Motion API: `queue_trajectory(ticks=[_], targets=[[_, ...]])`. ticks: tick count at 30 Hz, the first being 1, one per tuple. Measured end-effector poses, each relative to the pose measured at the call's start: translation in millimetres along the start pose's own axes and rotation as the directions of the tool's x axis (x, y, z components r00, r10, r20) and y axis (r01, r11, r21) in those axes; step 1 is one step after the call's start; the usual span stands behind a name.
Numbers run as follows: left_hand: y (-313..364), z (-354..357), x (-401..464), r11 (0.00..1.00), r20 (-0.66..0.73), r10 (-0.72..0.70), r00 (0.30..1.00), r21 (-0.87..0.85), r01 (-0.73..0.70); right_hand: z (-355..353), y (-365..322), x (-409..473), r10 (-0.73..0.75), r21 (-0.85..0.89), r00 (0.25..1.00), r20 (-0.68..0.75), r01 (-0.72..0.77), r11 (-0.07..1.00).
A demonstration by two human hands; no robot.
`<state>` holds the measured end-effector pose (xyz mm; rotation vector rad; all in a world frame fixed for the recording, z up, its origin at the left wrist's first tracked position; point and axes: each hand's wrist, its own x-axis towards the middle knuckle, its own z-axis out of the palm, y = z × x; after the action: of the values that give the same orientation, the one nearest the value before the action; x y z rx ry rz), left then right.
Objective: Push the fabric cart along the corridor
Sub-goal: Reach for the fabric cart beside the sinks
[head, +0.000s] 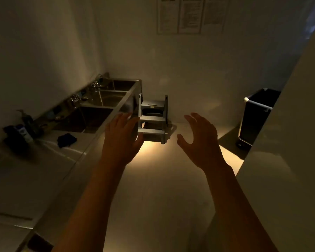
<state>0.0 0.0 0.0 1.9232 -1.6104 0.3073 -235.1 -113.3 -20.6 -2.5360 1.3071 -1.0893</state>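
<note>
The fabric cart [255,117] is a dark bin with a white-capped frame tube, standing at the far right of the dim room, partly hidden behind a pale wall corner. My left hand [119,140] and my right hand [200,139] are both raised in front of me, fingers spread, holding nothing. Both hands are well short of the cart, which lies to the right of my right hand.
A steel counter with three sink basins [98,104] runs along the left wall, with bottles [25,130] and a dark cloth [66,140] on it. A grey step stool [153,119] stands at the counter's far end. A pale wall corner [284,160] juts in at right. Papers [191,14] hang on the back wall.
</note>
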Motion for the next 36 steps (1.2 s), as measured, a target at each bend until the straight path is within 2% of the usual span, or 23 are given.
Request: queue_trajectory(ticks=[3,8,15,19,27,31,36], targets=[[12,15,18,0.998,-0.004,0.003,1.0,0.059,-0.003,2,23,18,0.003,-0.054,1.0,0.012,-0.002,0.999],[31,33,47,0.994,0.005,-0.029,1.0,0.107,0.029,6,55,44,-0.036,-0.018,0.999,0.004,0.036,0.999],[48,68,76,0.986,0.001,0.01,1.0,0.167,-0.01,24,90,65,-0.007,-0.009,0.999,0.044,0.008,1.0],[39,97,99,0.982,0.046,0.011,0.999,0.187,-0.02,36,108,83,0.023,-0.008,0.999,0.044,-0.023,1.0],[15,158,166,0.991,0.115,0.017,0.993,0.128,-0.032,63,135,128,0.087,-0.067,0.996,0.026,-0.085,0.994],[-6,181,213,0.999,0.091,0.041,0.995,0.017,-0.043,76,136,165,0.12,-0.103,0.992,0.042,-0.115,0.988],[-45,209,260,0.997,0.082,0.076,0.994,-0.021,-0.075,112,131,210,0.149,-0.125,0.988,0.043,-0.143,0.982]])
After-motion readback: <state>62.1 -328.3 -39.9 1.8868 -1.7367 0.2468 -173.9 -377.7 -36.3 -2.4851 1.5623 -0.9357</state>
